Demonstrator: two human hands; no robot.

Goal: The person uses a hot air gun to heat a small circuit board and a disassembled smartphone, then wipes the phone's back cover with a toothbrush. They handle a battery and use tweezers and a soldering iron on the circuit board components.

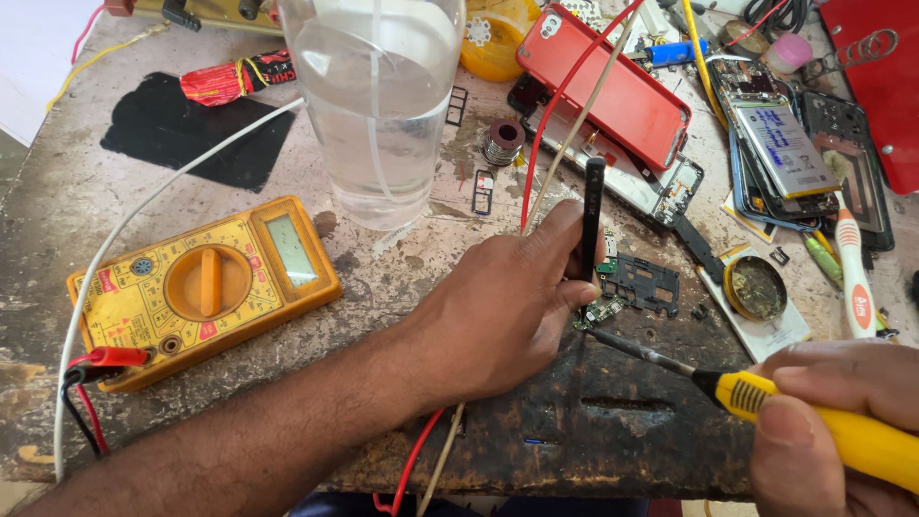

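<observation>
The worn, stained grey wooden workbench [57, 220] fills the view. At twelve o'clock stands a tall clear plastic bottle of water [375, 105], upright, its top out of frame. At nine o'clock lies a yellow-orange rectangular multimeter [203, 287] with a round dial and a grey display, red and black leads plugged in at its lower left corner. A flat black mat [196, 124] lies at ten o'clock, with a red-wrapped roll [235, 77] just above it. At one o'clock a red phone back cover [605, 84] lies tilted, and at two o'clock a stack of opened phones with a grey rectangular battery [785, 144] bearing a white label on top. A white and orange toothbrush [854, 278] lies at three o'clock, beside a round gold-rimmed tin of brownish paste [754, 287] resting on a white card.

The left hand [498, 311], at centre, is closed around a slim black rod-shaped tool [593, 215] held upright, its tip down on the small green and black phone circuit board [627, 285], which lies flat on the bench just right of the hand. The right hand [833, 421], at four o'clock, is closed around the yellow handle of a soldering iron [756, 394], whose dark metal tip reaches to the lower left edge of the board. A small grey solder spool [503, 141] sits at twelve o'clock beside the bottle.
</observation>
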